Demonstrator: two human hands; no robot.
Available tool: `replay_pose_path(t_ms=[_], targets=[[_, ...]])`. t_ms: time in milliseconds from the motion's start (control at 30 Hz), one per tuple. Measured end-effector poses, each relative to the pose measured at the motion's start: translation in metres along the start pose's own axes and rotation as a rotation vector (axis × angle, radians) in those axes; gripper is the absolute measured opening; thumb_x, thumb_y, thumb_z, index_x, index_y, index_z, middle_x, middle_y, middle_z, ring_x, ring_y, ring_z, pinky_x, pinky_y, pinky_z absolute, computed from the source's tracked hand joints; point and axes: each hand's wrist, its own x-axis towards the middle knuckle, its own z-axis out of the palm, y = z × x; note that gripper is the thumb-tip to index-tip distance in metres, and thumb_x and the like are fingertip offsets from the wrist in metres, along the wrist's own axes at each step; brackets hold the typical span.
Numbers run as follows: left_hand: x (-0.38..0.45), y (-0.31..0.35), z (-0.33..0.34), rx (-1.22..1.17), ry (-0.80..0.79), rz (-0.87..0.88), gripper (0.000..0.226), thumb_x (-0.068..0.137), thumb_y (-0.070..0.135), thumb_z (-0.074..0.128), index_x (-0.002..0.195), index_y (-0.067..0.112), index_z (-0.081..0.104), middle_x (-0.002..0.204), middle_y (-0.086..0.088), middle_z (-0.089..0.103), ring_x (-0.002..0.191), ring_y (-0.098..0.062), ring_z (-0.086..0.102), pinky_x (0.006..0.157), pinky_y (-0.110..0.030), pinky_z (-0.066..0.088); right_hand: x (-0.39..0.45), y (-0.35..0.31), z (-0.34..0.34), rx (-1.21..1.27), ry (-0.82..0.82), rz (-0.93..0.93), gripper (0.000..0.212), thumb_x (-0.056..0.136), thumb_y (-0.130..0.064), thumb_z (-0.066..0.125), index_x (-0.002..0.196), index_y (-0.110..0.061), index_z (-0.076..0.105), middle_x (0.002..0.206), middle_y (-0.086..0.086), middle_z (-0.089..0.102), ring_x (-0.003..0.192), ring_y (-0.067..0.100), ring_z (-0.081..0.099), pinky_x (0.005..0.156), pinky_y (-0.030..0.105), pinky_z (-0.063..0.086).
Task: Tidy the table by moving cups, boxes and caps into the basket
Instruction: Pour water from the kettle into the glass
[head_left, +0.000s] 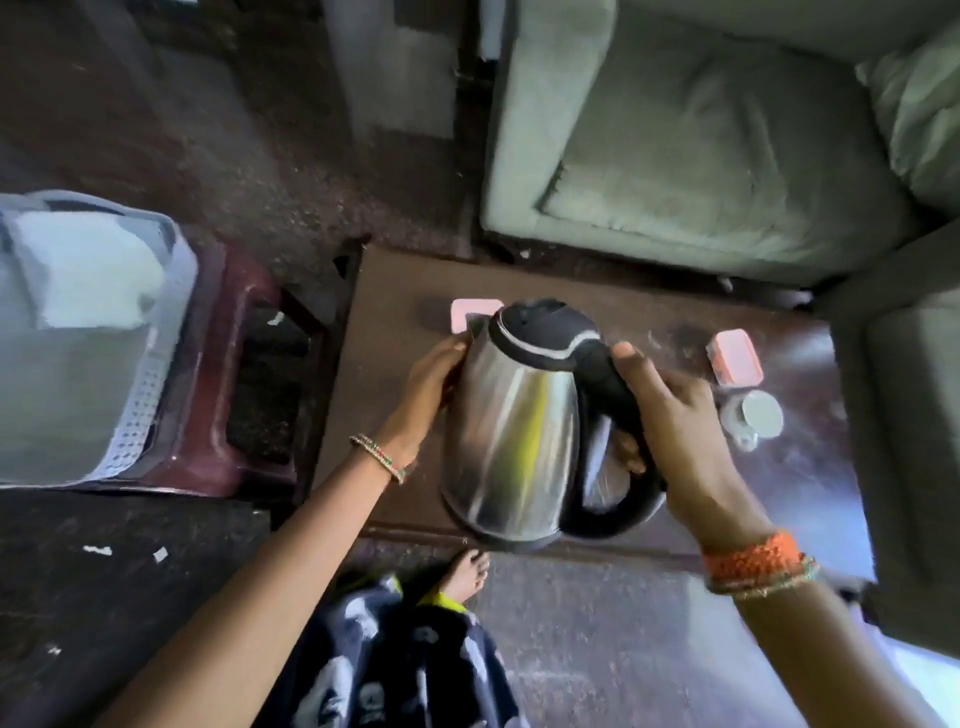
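A steel kettle (514, 436) with a black lid and handle is held above the dark wooden table (395, 415). My right hand (675, 431) grips its black handle. My left hand (431, 384) presses flat against the kettle's left side. Behind the kettle a pink box (467, 312) lies on the table, partly hidden. A second pink box (735, 358) sits at the table's right, with a small clear cup or cap (756, 415) just in front of it. The pale blue basket (88, 338) stands on a maroon stool (249, 374) to the left of the table.
A grey-green sofa (701, 156) stands behind the table, and another seat (909, 415) flanks its right side. My bare foot (467, 571) is on the speckled floor at the table's front edge. White cloth or paper lies inside the basket.
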Motion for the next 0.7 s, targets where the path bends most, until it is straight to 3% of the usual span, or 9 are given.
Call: replay_pose_path(t_ms=[100, 200, 300, 433, 600, 700], targets=[[-0.011, 0.042, -0.039, 0.061, 0.031, 0.136, 0.028, 0.096, 0.012, 0.041, 0.116, 0.016, 0.06, 0.115, 0.004, 0.065, 0.104, 0.002, 0.06, 0.093, -0.014, 0.045, -0.006, -0.014, 0.037, 0.204, -0.064, 0.051, 0.041, 0.08, -0.054, 0.058, 0.056, -0.021, 0.051, 0.04, 0.0, 0.035, 0.033, 0.015, 0.031, 0.037, 0.02, 0.029], [-0.016, 0.084, -0.088, 0.196, 0.089, 0.19, 0.032, 0.096, 0.013, 0.042, 0.122, 0.017, 0.058, 0.131, -0.002, 0.058, 0.126, -0.014, 0.05, 0.112, -0.031, 0.033, -0.01, -0.034, 0.086, 0.341, -0.127, 0.063, 0.037, 0.086, -0.047, 0.058, 0.063, -0.019, 0.05, 0.044, -0.003, 0.032, 0.034, 0.014, 0.029, 0.037, 0.02, 0.031], [-0.024, 0.119, -0.149, 0.27, 0.186, 0.265, 0.032, 0.093, 0.007, 0.043, 0.117, 0.013, 0.063, 0.124, -0.005, 0.064, 0.117, -0.012, 0.056, 0.106, -0.026, 0.039, -0.014, -0.058, 0.147, 0.41, -0.203, 0.045, 0.036, 0.086, -0.046, 0.058, 0.072, -0.014, 0.048, 0.046, -0.002, 0.031, 0.034, 0.013, 0.03, 0.038, 0.021, 0.029], [-0.043, 0.136, -0.256, 0.243, 0.382, 0.301, 0.034, 0.088, -0.002, 0.045, 0.099, 0.019, 0.069, 0.095, 0.009, 0.072, 0.089, -0.004, 0.063, 0.086, -0.021, 0.047, -0.021, -0.083, 0.231, 0.452, -0.28, 0.016, 0.039, 0.09, -0.043, 0.056, 0.059, -0.02, 0.049, 0.043, -0.002, 0.033, 0.033, 0.013, 0.031, 0.039, 0.023, 0.029], [-0.077, 0.121, -0.412, 0.642, 0.848, 0.256, 0.038, 0.082, -0.01, 0.045, 0.112, 0.003, 0.063, 0.117, -0.016, 0.065, 0.109, -0.027, 0.061, 0.092, -0.024, 0.044, -0.036, -0.097, 0.342, 0.504, -0.294, -0.013, 0.038, 0.08, -0.047, 0.062, 0.061, -0.017, 0.05, 0.044, 0.001, 0.031, 0.034, 0.015, 0.029, 0.038, 0.02, 0.027], [-0.09, 0.102, -0.48, 0.909, 0.901, 0.103, 0.041, 0.082, -0.006, 0.052, 0.121, 0.001, 0.057, 0.121, -0.024, 0.06, 0.113, -0.037, 0.057, 0.098, -0.039, 0.044, -0.047, -0.093, 0.4, 0.521, -0.251, -0.024, 0.038, 0.078, -0.047, 0.066, 0.062, -0.016, 0.049, 0.046, 0.002, 0.032, 0.036, 0.015, 0.029, 0.04, 0.022, 0.029]])
